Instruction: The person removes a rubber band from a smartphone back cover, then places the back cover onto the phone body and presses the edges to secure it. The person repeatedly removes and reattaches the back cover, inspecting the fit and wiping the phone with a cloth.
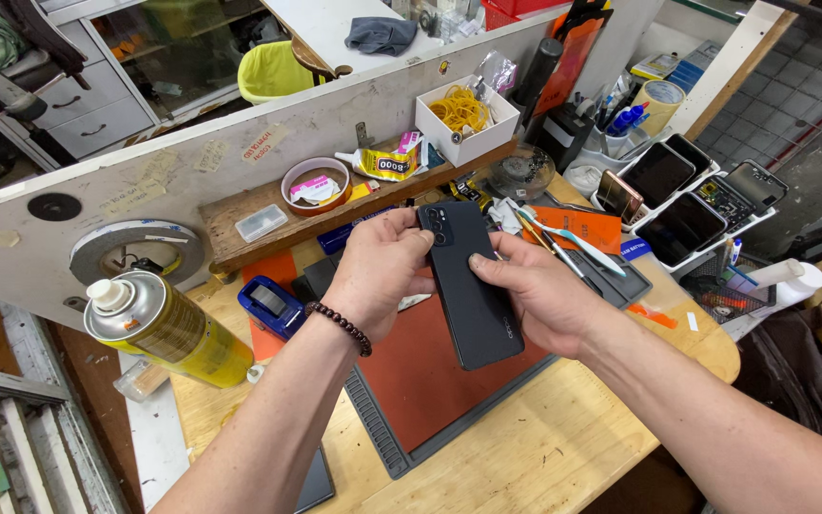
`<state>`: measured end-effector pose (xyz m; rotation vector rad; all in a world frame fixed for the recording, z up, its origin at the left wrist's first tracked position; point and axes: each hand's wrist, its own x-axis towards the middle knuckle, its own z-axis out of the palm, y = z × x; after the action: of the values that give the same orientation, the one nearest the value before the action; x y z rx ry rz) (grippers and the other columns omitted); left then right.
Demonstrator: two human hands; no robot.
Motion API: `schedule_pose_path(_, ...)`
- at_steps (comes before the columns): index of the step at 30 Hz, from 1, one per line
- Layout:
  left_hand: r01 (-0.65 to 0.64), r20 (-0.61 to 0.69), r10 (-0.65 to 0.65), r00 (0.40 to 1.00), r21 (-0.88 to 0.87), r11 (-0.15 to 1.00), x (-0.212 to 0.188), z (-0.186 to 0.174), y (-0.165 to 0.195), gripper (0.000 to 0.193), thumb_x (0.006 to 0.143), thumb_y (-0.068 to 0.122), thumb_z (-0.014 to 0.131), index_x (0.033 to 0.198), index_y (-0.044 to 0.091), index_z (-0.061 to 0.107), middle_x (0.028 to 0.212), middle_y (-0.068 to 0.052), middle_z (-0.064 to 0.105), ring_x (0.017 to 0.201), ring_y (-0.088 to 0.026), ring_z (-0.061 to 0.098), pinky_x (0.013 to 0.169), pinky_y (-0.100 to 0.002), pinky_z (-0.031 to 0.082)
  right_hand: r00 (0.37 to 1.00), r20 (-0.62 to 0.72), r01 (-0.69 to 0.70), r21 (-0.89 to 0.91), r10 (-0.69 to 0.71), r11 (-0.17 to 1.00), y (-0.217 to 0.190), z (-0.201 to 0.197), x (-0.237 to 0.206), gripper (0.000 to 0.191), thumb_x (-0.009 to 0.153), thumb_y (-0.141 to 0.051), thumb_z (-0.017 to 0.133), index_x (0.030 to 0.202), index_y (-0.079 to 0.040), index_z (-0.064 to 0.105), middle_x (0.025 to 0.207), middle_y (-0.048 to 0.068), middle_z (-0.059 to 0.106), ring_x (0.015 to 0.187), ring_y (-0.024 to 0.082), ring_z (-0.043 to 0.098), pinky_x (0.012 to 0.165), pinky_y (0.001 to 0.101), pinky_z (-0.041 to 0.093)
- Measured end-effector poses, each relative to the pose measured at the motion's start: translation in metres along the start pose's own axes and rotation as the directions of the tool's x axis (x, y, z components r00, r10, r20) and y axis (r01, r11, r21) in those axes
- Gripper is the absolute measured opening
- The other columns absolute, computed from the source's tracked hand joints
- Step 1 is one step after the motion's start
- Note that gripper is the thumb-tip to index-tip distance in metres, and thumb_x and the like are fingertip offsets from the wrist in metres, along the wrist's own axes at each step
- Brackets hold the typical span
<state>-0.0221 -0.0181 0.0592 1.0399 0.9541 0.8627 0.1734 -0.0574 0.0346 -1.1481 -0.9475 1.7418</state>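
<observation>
Above the red mat, near the middle of the surface, you hold a black phone in the air with both hands. Its back faces up to you. Its long axis runs from the far side, where the camera block sits at the top corner, down toward you and a little to the right, so the lower end points at the near edge of the surface.

Your left hand has its grip closed on the upper left edge of the phone, and your right hand has its grip closed on the right long edge, thumb on the back. The screen side is hidden, and your fingers under the phone cannot be seen. A dark bead bracelet is on your left wrist.

At the left edge of the surface a yellow spray can lies tilted, and a blue tape dispenser stands just beside the mat. On the wooden shelf behind are a roll of tape, a glue tube and a white box of rubber bands. At the far right corner, white trays carry several phones; one looks opened, but its parts are too small to make out.
</observation>
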Motion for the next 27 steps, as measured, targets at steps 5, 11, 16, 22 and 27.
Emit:
schedule_pose_path(5, 0.014, -0.029, -0.014, 0.999, 0.007, 1.0, 0.001, 0.002, 0.001, 0.025, 0.096, 0.005, 0.055, 0.119, -0.002, 0.064, 0.098, -0.007, 0.074, 0.086, -0.014, 0.073, 0.065, -0.029, 0.062, 0.999, 0.024, -0.04, 0.052, 0.039, 0.998, 0.001, -0.001, 0.001, 0.035, 0.099, -0.022, 0.057, 0.132, -0.011, 0.058, 0.106, 0.001, 0.067, 0.093, 0.01, 0.066, 0.077, 0.0333, 0.06)
schedule_pose_path(11, -0.087, 0.029, 0.089, 0.996, -0.065, 0.994, 0.004, 0.004, -0.012, 0.041, 0.085, -0.009, 0.061, 0.126, -0.005, 0.064, 0.103, -0.006, 0.076, 0.076, -0.011, 0.066, 0.057, -0.023, 0.05, 1.0, -0.02, -0.017, 0.062, 0.018, 0.998, 0.001, -0.002, 0.003, 0.034, 0.1, -0.023, 0.056, 0.132, -0.011, 0.06, 0.106, 0.001, 0.069, 0.091, 0.009, 0.068, 0.072, 0.0313, 0.06)
schedule_pose_path(16, -0.073, 0.046, 0.077, 0.996, -0.084, 0.994, 0.002, 0.005, -0.016, 0.045, 0.082, -0.01, 0.064, 0.127, -0.006, 0.063, 0.102, -0.007, 0.077, 0.08, -0.011, 0.07, 0.064, -0.023, 0.055, 0.999, -0.034, -0.029, 0.128, 0.034, 0.991, 0.003, -0.005, 0.004, 0.033, 0.101, -0.023, 0.056, 0.13, -0.009, 0.061, 0.104, 0.002, 0.07, 0.089, 0.011, 0.071, 0.069, 0.0315, 0.062)
schedule_pose_path(22, 0.038, -0.035, -0.038, 0.999, 0.006, 0.999, 0.001, 0.012, -0.008, 0.042, 0.082, -0.006, 0.064, 0.124, -0.004, 0.066, 0.096, -0.007, 0.076, 0.08, -0.015, 0.071, 0.069, -0.036, 0.064, 0.999, -0.021, -0.028, 0.136, 0.031, 0.99, 0.005, -0.005, 0.005, 0.032, 0.1, -0.024, 0.057, 0.128, -0.009, 0.062, 0.105, 0.002, 0.07, 0.088, 0.011, 0.071, 0.069, 0.0321, 0.062)
schedule_pose_path(27, 0.052, -0.037, -0.053, 0.998, -0.025, 0.998, 0.002, 0.011, -0.007, 0.042, 0.082, -0.006, 0.063, 0.123, -0.002, 0.066, 0.096, -0.006, 0.076, 0.083, -0.015, 0.072, 0.073, -0.037, 0.065, 0.996, -0.083, -0.034, 0.073, 0.04, 0.997, 0.001, -0.005, 0.006, 0.031, 0.1, -0.023, 0.058, 0.128, -0.01, 0.063, 0.104, 0.002, 0.07, 0.087, 0.011, 0.07, 0.07, 0.0335, 0.063)
